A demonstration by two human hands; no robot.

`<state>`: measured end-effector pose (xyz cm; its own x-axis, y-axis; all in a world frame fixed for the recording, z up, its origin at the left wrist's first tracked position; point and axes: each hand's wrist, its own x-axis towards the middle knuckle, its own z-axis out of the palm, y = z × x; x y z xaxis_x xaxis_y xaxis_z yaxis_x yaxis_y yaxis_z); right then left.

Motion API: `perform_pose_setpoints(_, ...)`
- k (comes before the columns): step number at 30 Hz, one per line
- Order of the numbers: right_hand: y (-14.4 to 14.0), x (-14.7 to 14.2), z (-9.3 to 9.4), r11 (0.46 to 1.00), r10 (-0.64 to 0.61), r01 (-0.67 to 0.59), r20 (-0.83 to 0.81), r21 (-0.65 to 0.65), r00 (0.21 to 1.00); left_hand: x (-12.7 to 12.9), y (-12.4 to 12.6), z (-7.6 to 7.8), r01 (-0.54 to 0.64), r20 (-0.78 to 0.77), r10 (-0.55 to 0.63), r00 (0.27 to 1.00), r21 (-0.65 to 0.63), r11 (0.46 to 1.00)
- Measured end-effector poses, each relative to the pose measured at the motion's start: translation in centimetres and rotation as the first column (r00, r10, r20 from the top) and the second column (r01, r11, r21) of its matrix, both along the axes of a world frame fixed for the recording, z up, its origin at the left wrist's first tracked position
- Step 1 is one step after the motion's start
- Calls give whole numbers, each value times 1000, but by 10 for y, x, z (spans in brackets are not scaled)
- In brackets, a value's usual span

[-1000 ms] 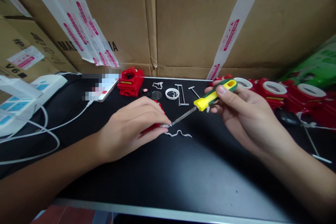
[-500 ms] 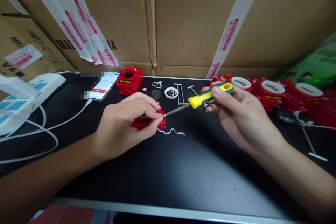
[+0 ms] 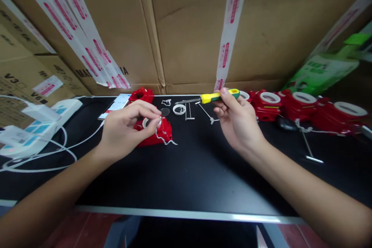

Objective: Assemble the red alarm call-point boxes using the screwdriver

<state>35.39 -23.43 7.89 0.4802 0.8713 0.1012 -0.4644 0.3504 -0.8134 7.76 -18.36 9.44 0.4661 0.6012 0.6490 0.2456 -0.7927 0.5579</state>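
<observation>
In my right hand [image 3: 240, 118] is a screwdriver with a yellow and green handle [image 3: 220, 96], its metal shaft pointing left above the table. My left hand [image 3: 130, 128] is closed in a pinch, thumb against fingertips; whatever small thing lies between them I cannot make out. Just behind and below these fingers sits a red housing [image 3: 166, 130] with a round opening, partly covered by the hand. A white cord [image 3: 166, 142] hangs along its right side onto the table. The screwdriver's tip is apart from my left fingers.
Behind lie a white ring [image 3: 179, 109] with small screws inside, a clear disc [image 3: 165, 112], and metal T-bars [image 3: 190, 112]. Another red housing [image 3: 141, 94] and a phone [image 3: 117, 102] are at the back left. Several red housings [image 3: 303, 104] line the right; a white power strip [image 3: 43, 124] stands left.
The screwdriver's tip has come away from my left fingertips, and the two hands are further apart. More of the red housing shows below my left hand. The whole view has shifted.
</observation>
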Motion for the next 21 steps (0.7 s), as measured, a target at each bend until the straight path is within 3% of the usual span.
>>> perform_pose_setpoints(2,7,13,0,998,-51,51,-19,30,999,4,8,16,-25,-135,30,990,38,999)
perform_pose_setpoints(4,13,26,0,994,-93,94,-22,51,995,15,23,33,-61,-339,79,938,65,996)
perform_pose_setpoints(6,16,34,-1,992,-112,113,-13,62,994,30,43,47,-30,-491,51,870,52,998)
perform_pose_setpoints(10,19,39,-1,993,-101,100,17,58,995,63,84,51,-44,-677,-35,735,-99,994)
perform_pose_setpoints(17,15,37,6,997,-60,58,42,58,997,76,122,26,-28,-688,-130,714,-213,977)
perform_pose_setpoints(21,15,41,9,996,-68,66,28,67,997,67,134,38,-29,-608,-89,789,-181,983)
